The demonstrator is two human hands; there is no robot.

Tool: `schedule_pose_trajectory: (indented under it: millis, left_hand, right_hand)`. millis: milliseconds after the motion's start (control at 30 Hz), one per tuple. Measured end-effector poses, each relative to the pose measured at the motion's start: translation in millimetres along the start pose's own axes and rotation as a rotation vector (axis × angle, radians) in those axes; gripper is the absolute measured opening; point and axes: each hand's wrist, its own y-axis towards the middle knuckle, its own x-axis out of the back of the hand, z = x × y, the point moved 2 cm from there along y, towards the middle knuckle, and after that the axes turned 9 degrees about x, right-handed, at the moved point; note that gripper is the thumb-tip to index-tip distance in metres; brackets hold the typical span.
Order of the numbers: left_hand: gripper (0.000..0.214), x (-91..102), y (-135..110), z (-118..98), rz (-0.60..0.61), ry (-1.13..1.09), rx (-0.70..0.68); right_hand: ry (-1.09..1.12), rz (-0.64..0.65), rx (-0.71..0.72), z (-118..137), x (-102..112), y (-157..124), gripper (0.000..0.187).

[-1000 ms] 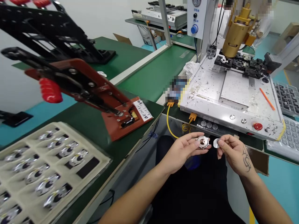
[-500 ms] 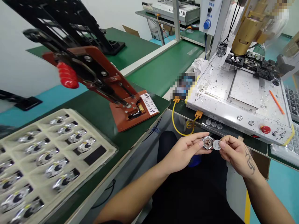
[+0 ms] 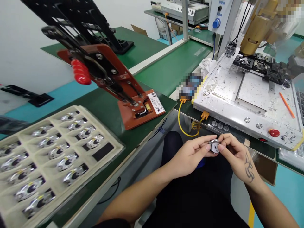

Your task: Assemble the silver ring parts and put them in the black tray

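Over my lap, my left hand (image 3: 189, 155) grips a small round metal watch case (image 3: 210, 148) between thumb and fingers. A pale grey printed disc (image 3: 214, 146) now covers the case's round opening. The thumb of my right hand (image 3: 238, 157) rests on the disc's right edge, its fingers curled behind; whether the disc is seated flat I cannot tell. To the left, a beige tray (image 3: 118, 146) holds several shiny metal watch cases (image 3: 66, 161) in compartments, and one compartment near its right corner shows only a dark pad (image 3: 103, 151).
A brown toggle press (image 3: 125, 118) with a red handle (image 3: 81, 72) stands on the green bench at left. At right is a white machine (image 3: 220, 85) with a brass-coloured head (image 3: 257, 31) and a red button (image 3: 274, 132). Round discs (image 3: 220, 125) lie by its front edge; a yellow cable (image 3: 180, 118) hangs nearby.
My right hand has moved left, bringing the disc from beside the watch case onto its opening. The view has shifted slightly, so the surroundings sit further right.
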Motion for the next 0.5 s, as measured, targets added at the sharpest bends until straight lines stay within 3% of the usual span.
schedule_pose_trajectory:
  millis: [500]
  left_hand:
    - [0.051, -1.8, -4.0, 3.3, -0.039, 0.13, -0.023]
  right_hand:
    - [-0.02, -0.018, 0.02, 2.5, -1.7, 0.0, 0.023]
